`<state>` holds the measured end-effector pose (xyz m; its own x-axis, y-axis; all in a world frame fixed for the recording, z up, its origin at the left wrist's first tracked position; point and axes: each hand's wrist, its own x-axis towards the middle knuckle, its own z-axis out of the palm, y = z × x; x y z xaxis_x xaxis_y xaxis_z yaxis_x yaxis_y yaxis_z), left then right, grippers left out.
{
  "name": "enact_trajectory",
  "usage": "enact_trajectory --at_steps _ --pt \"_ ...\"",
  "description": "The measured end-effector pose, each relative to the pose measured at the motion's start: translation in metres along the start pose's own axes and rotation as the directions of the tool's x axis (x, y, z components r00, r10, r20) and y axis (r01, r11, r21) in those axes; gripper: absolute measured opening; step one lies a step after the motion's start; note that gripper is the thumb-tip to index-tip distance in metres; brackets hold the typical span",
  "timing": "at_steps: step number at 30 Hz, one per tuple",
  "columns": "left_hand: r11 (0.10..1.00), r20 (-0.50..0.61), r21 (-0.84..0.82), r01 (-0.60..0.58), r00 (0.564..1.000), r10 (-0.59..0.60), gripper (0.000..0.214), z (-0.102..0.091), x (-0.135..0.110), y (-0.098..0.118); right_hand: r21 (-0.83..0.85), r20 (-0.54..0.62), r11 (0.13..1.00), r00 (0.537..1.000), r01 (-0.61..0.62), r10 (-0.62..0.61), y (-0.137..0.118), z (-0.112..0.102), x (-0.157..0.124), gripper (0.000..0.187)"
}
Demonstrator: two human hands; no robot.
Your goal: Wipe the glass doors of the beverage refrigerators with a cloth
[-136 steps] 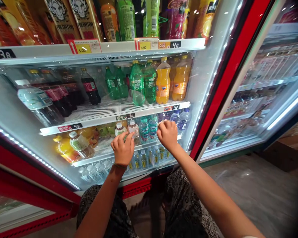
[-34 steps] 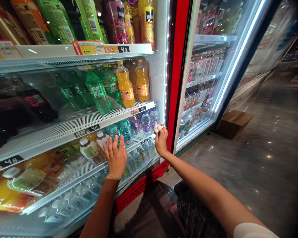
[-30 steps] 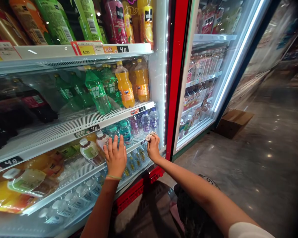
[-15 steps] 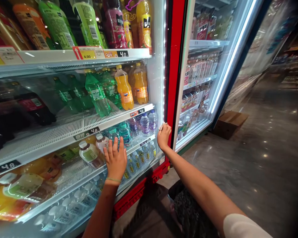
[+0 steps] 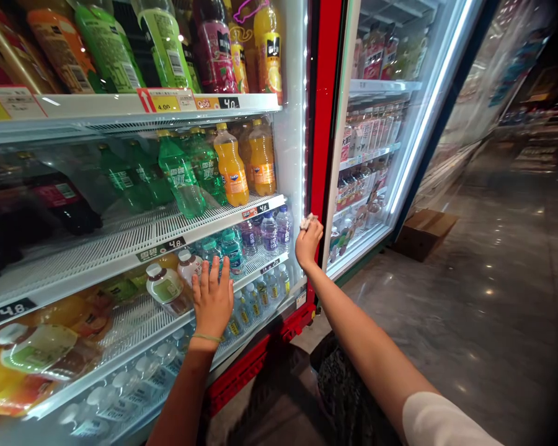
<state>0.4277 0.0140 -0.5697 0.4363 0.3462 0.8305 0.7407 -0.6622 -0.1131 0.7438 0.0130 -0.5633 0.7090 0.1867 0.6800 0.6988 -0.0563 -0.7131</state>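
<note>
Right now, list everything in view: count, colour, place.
display fridge: one, red, left
juice bottles: several, mixed, topmost shelf
Fanta bottles: two at front, orange, second shelf
Sprite bottles: several, green, left of Fanta
cola bottles: several, dark, further left
white-capped bottles: several, mixed, third shelf
aqua bottles: several, aqua, third shelf
purple-labelled bottles: several, purple, third shelf
water bottles: many, clear, bottom
price tags: several, mixed, shelf edges
second fridge: one, dark blue, right
cardboard box: one, brown, on floor
cloth: one, whitish, in right hand
sleeve: one, white, lower right
left hand: one, open, mid-frame
right hand: one, gripping cloth
</note>
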Motion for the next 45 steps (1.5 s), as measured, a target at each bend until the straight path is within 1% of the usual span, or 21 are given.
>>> enact_trajectory --at_steps 2,4,7,10,12,13,16,18,21,22,23,24,26,28,31,32,34,37,40,43,45 --pt "1.000 0.008 -0.021 0.004 1.000 -0.004 0.075 -0.001 0.000 0.000 -0.048 0.056 0.995 0.994 -0.088 0.091 0.021 -0.002 -0.028 0.028" --pt "0.999 0.014 -0.035 -0.001 1.000 0.001 0.075 -0.002 0.000 0.000 -0.080 0.067 0.986 0.986 -0.149 0.155 0.034 -0.001 -0.050 0.027" --pt "0.999 0.018 -0.035 -0.021 1.000 0.021 0.075 -0.003 -0.001 -0.002 -0.097 0.053 0.977 0.979 -0.189 0.195 0.032 0.005 -0.076 0.031" --pt "0.998 0.020 -0.026 -0.053 0.998 0.053 0.074 -0.005 -0.005 -0.006 -0.076 0.138 0.990 0.982 -0.117 0.127 0.008 0.011 -0.112 0.030" --pt "0.996 0.028 -0.010 -0.087 0.996 0.088 0.073 -0.007 -0.012 -0.011 -0.020 0.252 1.000 0.968 -0.003 0.008 -0.013 0.012 -0.145 0.028" --pt "0.994 0.031 0.002 -0.106 0.994 0.106 0.072 -0.008 -0.016 -0.015 0.021 0.315 0.998 0.947 0.061 -0.064 -0.024 0.011 -0.163 0.027" --pt "0.988 0.038 0.033 -0.148 0.988 0.147 0.071 -0.013 -0.033 -0.027 0.170 0.462 0.962 0.844 0.215 -0.271 -0.053 0.005 -0.209 0.024" --pt "0.986 0.034 0.046 -0.162 0.986 0.160 0.069 -0.016 -0.045 -0.037 0.265 0.518 0.908 0.746 0.325 -0.418 -0.066 0.000 -0.223 0.021" --pt "0.982 0.035 0.070 -0.176 0.984 0.174 0.068 -0.019 -0.056 -0.048 0.380 0.552 0.786 0.563 0.488 -0.615 -0.069 -0.003 -0.214 0.019" --pt "0.980 0.032 0.078 -0.181 0.983 0.179 0.067 -0.019 -0.059 -0.050 0.399 0.556 0.758 0.521 0.516 -0.647 -0.065 -0.003 -0.204 0.019" --pt "0.980 0.026 0.081 -0.183 0.983 0.182 0.067 -0.019 -0.060 -0.052 0.399 0.560 0.752 0.510 0.525 -0.653 -0.058 -0.004 -0.192 0.018" --pt "0.980 0.019 0.079 -0.181 0.984 0.180 0.068 -0.018 -0.061 -0.053 0.382 0.562 0.761 0.522 0.525 -0.642 -0.049 -0.005 -0.179 0.018" --pt "0.984 0.011 0.064 -0.164 0.986 0.163 0.068 -0.014 -0.062 -0.053 0.308 0.554 0.804 0.591 0.508 -0.586 -0.023 -0.009 -0.148 0.018" --pt "0.988 0.013 0.051 -0.144 0.990 0.144 0.068 -0.010 -0.063 -0.052 0.203 0.519 0.862 0.696 0.464 -0.497 0.009 -0.016 -0.117 0.018" --pt "0.991 0.006 0.034 -0.132 0.991 0.132 0.068 -0.006 -0.064 -0.051 0.038 0.389 0.948 0.869 0.317 -0.306 0.053 -0.027 -0.077 0.019" --pt "0.991 0.005 0.030 -0.131 0.991 0.131 0.068 -0.005 -0.064 -0.051 -0.001 0.344 0.965 0.906 0.264 -0.247 0.063 -0.029 -0.068 0.019" --pt "0.990 0.006 0.035 -0.135 0.991 0.135 0.068 -0.006 -0.064 -0.051 -0.040 0.284 0.981 0.944 0.188 -0.170 0.069 -0.029 -0.061 0.016" --pt "0.986 0.016 0.063 -0.155 0.988 0.154 0.067 -0.011 -0.062 -0.051 -0.003 0.279 0.981 0.942 0.194 -0.186 0.046 -0.017 -0.075 0.011" --pt "0.982 0.034 0.058 -0.181 0.983 0.179 0.067 -0.017 -0.063 -0.053 0.054 0.317 0.951 0.898 0.303 -0.304 0.002 -0.002 -0.107 0.008" --pt "0.987 0.043 0.039 -0.158 0.987 0.157 0.068 -0.023 -0.067 -0.055 0.089 0.355 0.885 0.816 0.457 -0.456 -0.035 0.007 -0.139 0.008" --pt "0.990 0.041 0.070 -0.122 0.992 0.119 0.066 -0.026 -0.070 -0.055 0.144 0.392 0.805 0.714 0.575 -0.580 -0.050 0.010 -0.153 0.008"
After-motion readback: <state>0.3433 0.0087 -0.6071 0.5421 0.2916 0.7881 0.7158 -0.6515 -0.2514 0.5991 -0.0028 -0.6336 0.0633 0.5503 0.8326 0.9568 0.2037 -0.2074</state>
